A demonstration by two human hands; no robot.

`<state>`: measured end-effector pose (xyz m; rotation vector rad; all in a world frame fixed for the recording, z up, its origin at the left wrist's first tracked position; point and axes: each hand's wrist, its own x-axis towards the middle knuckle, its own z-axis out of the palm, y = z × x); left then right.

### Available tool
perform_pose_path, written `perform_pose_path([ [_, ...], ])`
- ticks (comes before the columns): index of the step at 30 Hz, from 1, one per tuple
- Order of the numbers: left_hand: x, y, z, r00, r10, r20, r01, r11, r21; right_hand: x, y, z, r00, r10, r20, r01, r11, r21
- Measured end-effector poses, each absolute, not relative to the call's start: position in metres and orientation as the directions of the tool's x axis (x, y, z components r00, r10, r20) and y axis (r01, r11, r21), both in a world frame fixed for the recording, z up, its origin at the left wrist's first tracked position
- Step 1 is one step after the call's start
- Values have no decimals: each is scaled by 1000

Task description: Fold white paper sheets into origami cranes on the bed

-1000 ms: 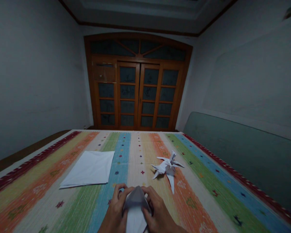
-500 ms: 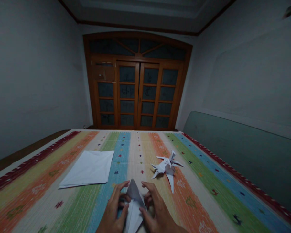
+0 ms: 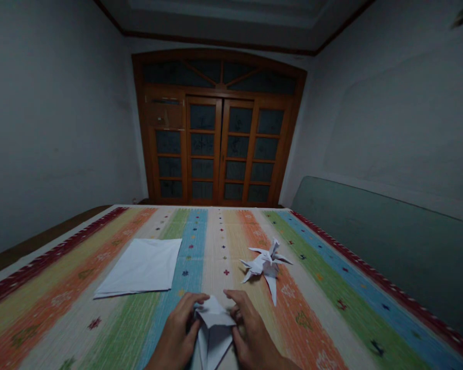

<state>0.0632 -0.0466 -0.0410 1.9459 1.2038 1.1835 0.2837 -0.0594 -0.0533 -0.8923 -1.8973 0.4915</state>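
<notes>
Head view: the left hand and right hand grip the folded white paper narrowly. A slip could spring its creases open.

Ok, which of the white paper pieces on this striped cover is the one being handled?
The folded white paper, pinched between the left hand and right hand. The flat white paper sheets and spiky white origami figure lie untouched on the striped cover.
</notes>
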Motion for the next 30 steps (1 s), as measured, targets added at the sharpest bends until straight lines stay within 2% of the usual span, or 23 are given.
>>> perform_pose_path([
  [5,59,-43,-41,274,873,404,530,-488,694,284,-57,-57,-239,796,556,404,602,-688],
  [10,54,-38,-46,313,865,391,647,-496,579,284,-58,-61,-200,859,471,517,501,-694],
  [15,52,-33,-56,326,843,429,681,-523,512,284,-59,-63,-240,828,506,550,546,-632],
  [22,55,-36,-58,324,833,448,701,-529,477,285,-61,-63,-305,757,577,544,636,-548],
  [30,54,-35,-65,365,753,548,667,-622,410,287,-63,-62,-353,761,544,517,643,-565],
])
